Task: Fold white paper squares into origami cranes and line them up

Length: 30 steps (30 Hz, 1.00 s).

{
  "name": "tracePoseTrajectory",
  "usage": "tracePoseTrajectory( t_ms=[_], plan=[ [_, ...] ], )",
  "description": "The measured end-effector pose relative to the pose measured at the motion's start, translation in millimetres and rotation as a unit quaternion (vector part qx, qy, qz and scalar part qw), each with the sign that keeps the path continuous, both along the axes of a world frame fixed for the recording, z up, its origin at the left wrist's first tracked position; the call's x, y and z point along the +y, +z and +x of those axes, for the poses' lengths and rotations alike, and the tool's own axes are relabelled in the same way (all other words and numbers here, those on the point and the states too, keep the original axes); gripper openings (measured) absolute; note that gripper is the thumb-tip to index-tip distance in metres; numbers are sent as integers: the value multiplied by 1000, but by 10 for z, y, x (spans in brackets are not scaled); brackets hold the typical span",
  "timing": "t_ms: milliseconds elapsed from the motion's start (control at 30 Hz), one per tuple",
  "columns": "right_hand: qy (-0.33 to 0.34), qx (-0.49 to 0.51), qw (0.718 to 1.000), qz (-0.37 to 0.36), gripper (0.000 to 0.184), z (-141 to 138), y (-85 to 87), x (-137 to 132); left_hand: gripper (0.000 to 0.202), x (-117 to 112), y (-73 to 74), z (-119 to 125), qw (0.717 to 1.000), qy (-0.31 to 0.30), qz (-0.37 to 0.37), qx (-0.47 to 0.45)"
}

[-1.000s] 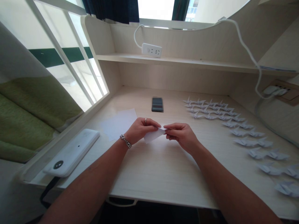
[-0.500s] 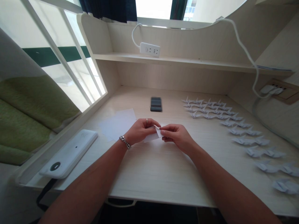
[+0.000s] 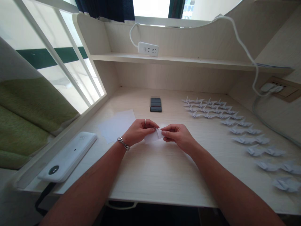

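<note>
A small white sheet of paper [image 3: 152, 137], with a folded flap at its right end, is held just over the middle of the desk. My left hand [image 3: 140, 130] pinches its upper edge between thumb and fingers; a ring and a chain bracelet are on this hand and wrist. From the other side my right hand [image 3: 176, 134] pinches the flap's corner with thumb and forefinger. Loose white paper sheets [image 3: 117, 124] lie flat to the left, partly behind my left hand. Rows of folded paper cranes [image 3: 218, 114] stand on the right of the desk.
A white power bank [image 3: 68, 157] with a dark strap lies along the desk's left side. Behind my hands is a dark, blurred-out rectangular object [image 3: 156, 104]. A power strip [image 3: 148, 49] rests on the shelf, and a white cable [image 3: 244, 47] hangs at the right.
My left thumb has drawn back up toward the top edge, so more of the paper and its flap shows. The whole view has shifted slightly.
</note>
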State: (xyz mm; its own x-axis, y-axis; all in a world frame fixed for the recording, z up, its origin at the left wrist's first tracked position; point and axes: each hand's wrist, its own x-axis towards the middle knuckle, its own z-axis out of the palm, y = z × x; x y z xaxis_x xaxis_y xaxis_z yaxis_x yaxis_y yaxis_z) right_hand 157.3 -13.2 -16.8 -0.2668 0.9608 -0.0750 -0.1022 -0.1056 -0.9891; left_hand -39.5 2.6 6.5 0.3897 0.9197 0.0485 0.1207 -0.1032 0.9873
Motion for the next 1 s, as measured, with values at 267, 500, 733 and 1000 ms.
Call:
tracePoseTrajectory(
  t_ms=[267,500,733,1000],
  plan=[
    [8,-7,1000,-3,30,7,1,-12,14,3,-12,-5,999,4,33,42],
    [-15,-46,999,9,30,-40,-12,-15,15,3,-34,10,998,-5,34,57],
    [-32,-38,998,32,29,-65,-30,-15,17,25,-56,24,1000,9,-2,-18],
    [-76,-34,995,49,30,-127,-35,-36,29,10,-55,24,1000,19,-5,-23]
  ],
)
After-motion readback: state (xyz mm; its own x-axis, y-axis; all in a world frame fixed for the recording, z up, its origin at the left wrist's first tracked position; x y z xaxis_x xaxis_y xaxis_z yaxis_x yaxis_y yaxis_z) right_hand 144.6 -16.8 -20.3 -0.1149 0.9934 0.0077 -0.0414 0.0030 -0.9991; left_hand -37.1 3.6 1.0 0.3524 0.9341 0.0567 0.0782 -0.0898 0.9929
